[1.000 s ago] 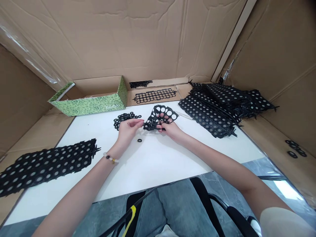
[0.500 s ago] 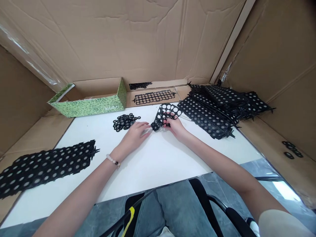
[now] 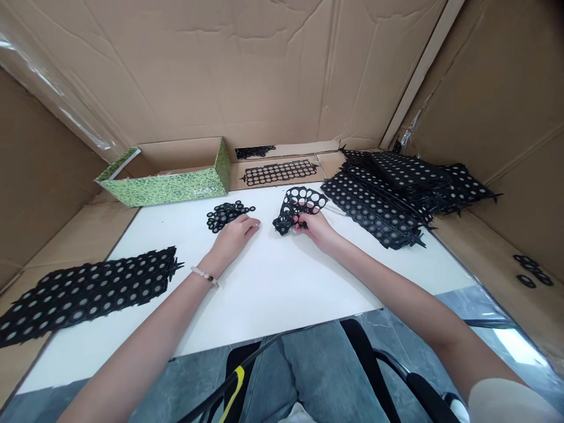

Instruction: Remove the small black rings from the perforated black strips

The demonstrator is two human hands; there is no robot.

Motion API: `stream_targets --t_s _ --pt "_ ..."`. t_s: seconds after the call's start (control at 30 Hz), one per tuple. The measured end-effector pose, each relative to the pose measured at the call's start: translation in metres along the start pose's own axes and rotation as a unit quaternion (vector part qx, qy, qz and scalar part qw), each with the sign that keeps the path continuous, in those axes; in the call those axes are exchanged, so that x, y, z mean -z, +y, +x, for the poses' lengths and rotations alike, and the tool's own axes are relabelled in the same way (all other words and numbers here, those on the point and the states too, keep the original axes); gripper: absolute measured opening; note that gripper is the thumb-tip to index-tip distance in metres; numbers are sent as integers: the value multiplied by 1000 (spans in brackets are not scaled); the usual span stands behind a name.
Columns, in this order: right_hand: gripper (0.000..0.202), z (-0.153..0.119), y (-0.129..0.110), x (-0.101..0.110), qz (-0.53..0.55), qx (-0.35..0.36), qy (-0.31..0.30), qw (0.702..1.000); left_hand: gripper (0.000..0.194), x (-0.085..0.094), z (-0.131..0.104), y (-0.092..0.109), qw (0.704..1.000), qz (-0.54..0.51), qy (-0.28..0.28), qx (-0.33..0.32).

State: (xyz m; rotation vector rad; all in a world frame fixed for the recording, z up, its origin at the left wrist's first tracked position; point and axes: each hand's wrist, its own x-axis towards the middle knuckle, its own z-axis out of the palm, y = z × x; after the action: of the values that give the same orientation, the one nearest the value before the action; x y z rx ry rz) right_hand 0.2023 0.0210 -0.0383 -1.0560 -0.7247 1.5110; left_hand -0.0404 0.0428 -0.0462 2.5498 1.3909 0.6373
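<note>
Black perforated sheet (image 3: 304,198), bent and crumpled at its lower left end, is gripped by my right hand (image 3: 318,228) above the white table (image 3: 282,294). My left hand (image 3: 235,235) rests beside a pile of small black rings (image 3: 222,216), its fingers drawn together at the pile's right edge. Whether anything is between those fingers is hidden. Between the two hands lies a gap of bare white tabletop.
Stacked black sheets (image 3: 374,205) lie at the right, and another black stack (image 3: 92,291) at the left. A green box (image 3: 167,189) stands at the back left. Behind the hands lies a flat perforated sheet (image 3: 279,172). Loose rings (image 3: 526,281) sit far right.
My left hand has moved left, away from the held sheet and closer to the ring pile, with its fingers drawn in. My right hand still holds the sheet. The view has shifted slightly.
</note>
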Motion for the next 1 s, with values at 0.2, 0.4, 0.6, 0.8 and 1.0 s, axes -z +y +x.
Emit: stream_targets --t_s 0.2,0.4,0.6,0.8,1.0 --pt "43 -2 2 -1 -4 -2 -7 1000 40 18 9 -30 988 53 132 57" --pt "31 -1 1 -5 -13 26 5 1000 47 19 3 -18 989 86 112 53" --pt "31 -8 4 -9 1 23 -60 998 31 19 -8 43 994 -68 79 -45" --pt "31 -23 2 -14 0 15 -130 991 37 -4 -10 53 987 -157 32 33" --pt "28 -25 1 -13 -36 7 -160 986 31 -4 -11 55 981 -195 19 12"
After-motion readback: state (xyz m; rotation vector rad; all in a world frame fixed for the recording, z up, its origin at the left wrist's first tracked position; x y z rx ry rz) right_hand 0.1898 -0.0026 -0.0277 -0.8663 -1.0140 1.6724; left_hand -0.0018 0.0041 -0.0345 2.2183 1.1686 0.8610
